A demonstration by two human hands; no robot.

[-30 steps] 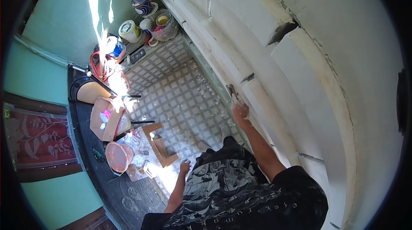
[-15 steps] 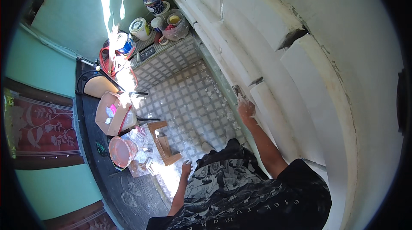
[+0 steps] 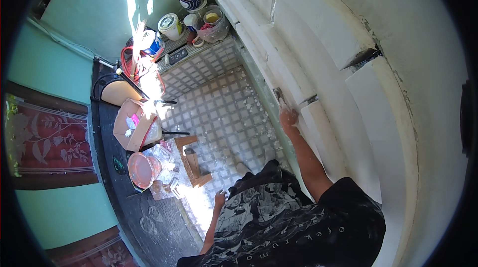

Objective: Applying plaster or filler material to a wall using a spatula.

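My right hand is closed around a small putty knife, its fingers whitened with dust or filler. The blade is at the lower part of a white stepped wall panel, beside a dark gap between two panel pieces; whether it touches the surface cannot be made out. My left hand hangs by my side with its fingers loosely apart and nothing visible in it. To its left lies a brown wooden frame piece, near a bucket with a pinkish inside.
A cardboard box and a chair stand on the left. Paint pails and a clear tub sit on a far ledge. White crumbs dot the tiled floor. Another dark gap breaks the upper panel.
My right hand has slid a little farther along the panel with the putty knife, past the dark gap. The whole view has shifted slightly. My left hand still hangs low.
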